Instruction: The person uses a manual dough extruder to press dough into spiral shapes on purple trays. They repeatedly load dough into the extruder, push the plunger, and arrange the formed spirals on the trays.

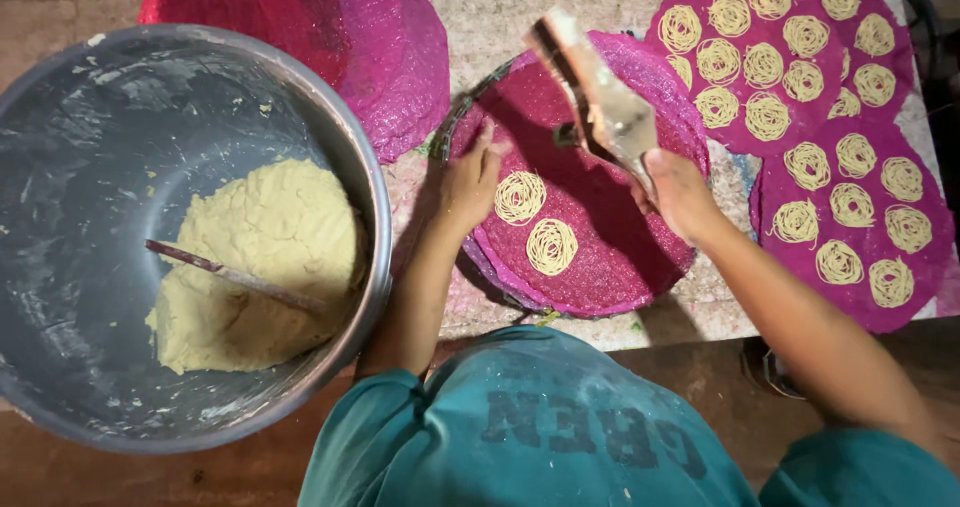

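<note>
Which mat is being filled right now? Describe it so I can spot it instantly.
Start at the big grey bowl of dough on the left; the round magenta woven mat lies just right of it, directly before the person. The left hand rests on its edge and the right hand holds a press over it. It carries only two noodle coils, unlike the crowded mats further right.

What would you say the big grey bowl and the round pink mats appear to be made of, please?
The big grey bowl looks like dull metal: a thin rolled rim and smeared, scuffed sheen. The round pink mats look like woven plastic mesh, given the glossy, glittery weave, though fibre is possible.
</note>
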